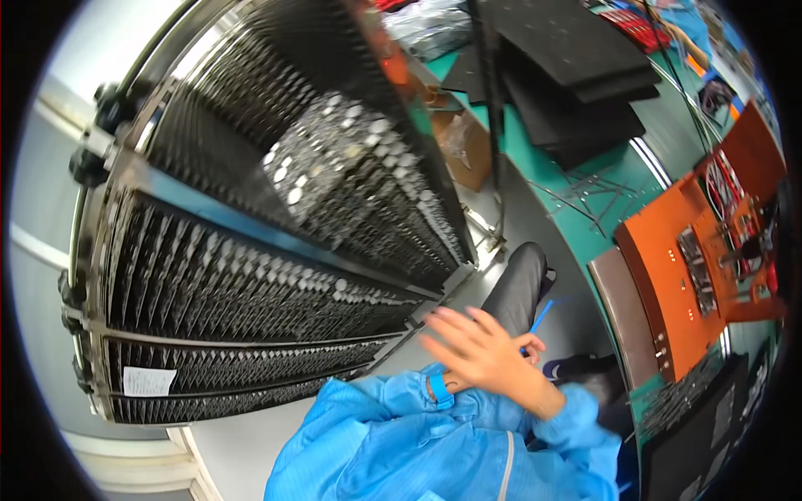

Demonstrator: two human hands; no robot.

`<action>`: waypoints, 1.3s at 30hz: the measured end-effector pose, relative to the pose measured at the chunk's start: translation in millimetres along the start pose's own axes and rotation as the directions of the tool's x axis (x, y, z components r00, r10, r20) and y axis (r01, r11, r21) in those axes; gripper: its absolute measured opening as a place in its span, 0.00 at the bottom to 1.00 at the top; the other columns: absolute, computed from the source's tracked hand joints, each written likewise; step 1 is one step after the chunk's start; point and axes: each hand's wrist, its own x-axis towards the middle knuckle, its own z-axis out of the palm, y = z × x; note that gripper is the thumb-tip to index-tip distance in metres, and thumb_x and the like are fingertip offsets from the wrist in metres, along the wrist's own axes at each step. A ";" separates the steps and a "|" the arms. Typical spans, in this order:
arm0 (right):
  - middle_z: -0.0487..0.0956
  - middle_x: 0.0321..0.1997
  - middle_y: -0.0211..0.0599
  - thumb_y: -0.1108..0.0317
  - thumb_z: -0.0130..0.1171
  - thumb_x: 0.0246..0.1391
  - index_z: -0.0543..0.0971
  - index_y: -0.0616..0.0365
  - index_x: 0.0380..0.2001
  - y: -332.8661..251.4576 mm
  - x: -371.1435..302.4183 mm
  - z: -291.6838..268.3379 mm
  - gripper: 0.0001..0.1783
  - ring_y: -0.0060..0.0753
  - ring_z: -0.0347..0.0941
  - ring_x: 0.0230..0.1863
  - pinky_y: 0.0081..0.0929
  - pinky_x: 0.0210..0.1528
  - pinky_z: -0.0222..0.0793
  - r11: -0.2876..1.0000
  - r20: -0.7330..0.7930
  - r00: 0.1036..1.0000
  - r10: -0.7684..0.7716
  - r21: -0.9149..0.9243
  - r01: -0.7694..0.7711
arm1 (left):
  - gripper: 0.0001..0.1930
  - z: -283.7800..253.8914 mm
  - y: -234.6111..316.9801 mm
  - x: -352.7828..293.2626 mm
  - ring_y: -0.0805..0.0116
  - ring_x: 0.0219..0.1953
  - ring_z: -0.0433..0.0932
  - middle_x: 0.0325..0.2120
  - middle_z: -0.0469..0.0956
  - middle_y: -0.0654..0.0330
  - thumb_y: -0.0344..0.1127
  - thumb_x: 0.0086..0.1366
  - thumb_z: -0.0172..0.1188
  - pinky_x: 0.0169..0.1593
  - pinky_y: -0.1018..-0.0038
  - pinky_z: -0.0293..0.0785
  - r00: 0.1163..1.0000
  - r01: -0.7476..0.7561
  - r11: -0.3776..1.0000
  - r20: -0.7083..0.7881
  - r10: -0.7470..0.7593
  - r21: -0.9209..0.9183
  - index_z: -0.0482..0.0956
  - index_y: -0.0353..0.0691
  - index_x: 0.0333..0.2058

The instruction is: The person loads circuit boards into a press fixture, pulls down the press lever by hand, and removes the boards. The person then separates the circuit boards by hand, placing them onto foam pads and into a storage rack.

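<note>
My right hand (480,355) is raised in front of my body, fingers spread and pointing left, slightly blurred, with nothing in it. It crosses over my left forearm, which wears a blue wristband (440,391). My left hand (530,344) shows partly behind the right one, its fingers closed on a thin blue strip (543,317) that sticks up to the right. Much of the left palm is hidden. Left of my hands, just beyond the right fingertips, stands a large black slotted rack (251,288) with rows of narrow slots.
A paper label (149,382) is on the rack's lower side. To the right, a green-topped bench (576,196) carries black foam sheets (576,67), thin rods and an orange panel unit (668,284). A cardboard box (464,150) stands beyond the rack. Another person's arm (692,46) shows far right.
</note>
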 end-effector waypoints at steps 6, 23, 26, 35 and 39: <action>0.67 0.60 0.46 0.63 0.54 0.49 0.70 0.57 0.54 50.0 204.5 15.8 0.26 0.47 0.63 0.61 0.47 0.62 0.55 0.975 -0.102 0.984 -0.143 -0.183 0.122 | 0.16 69.7 74.9 -68.9 0.77 0.30 0.73 0.36 0.80 0.60 0.31 0.64 0.54 0.36 0.79 0.70 0.898 0.204 0.441 -0.346 0.271 0.874 0.71 0.35 0.50; 0.77 0.50 0.35 0.65 0.51 0.54 0.75 0.48 0.48 13.6 35.2 -87.0 0.16 0.31 0.73 0.51 0.35 0.50 0.64 0.845 -0.027 0.981 -0.193 -0.513 0.152 | 0.39 174.8 125.5 -76.7 0.54 0.60 0.64 0.60 0.60 0.46 0.42 0.63 0.55 0.63 0.58 0.59 0.491 -0.510 0.531 -0.277 0.826 0.677 0.46 0.32 0.64; 0.62 0.67 0.40 0.55 0.51 0.58 0.69 0.44 0.60 0.1 -34.9 -96.0 0.26 0.37 0.51 0.70 0.46 0.70 0.36 0.715 -0.022 0.991 0.132 -0.690 -0.111 | 0.34 156.9 114.7 -55.0 0.58 0.56 0.68 0.57 0.64 0.48 0.29 0.63 0.54 0.60 0.59 0.64 0.626 -0.357 0.562 -0.255 0.737 0.746 0.47 0.30 0.64; 0.68 0.41 0.43 0.48 0.45 0.63 0.65 0.64 0.46 -27.2 -147.6 -85.4 0.26 0.32 0.67 0.42 0.28 0.49 0.63 0.707 -0.779 -0.067 0.624 0.599 -0.376 | 0.27 118.1 38.3 45.8 0.60 0.40 0.75 0.41 0.72 0.49 0.52 0.70 0.43 0.45 0.66 0.73 0.803 -0.568 0.337 0.415 0.427 0.751 0.59 0.33 0.54; 0.65 0.20 0.34 0.49 0.38 0.67 0.67 0.59 0.24 -22.6 -141.4 -128.0 0.26 0.23 0.62 0.22 0.18 0.25 0.63 0.773 -0.947 -0.147 0.284 0.317 -0.550 | 0.16 147.3 8.1 108.1 0.68 0.23 0.71 0.21 0.70 0.56 0.44 0.65 0.51 0.28 0.75 0.74 0.799 -0.560 0.313 0.399 0.450 0.767 0.68 0.35 0.38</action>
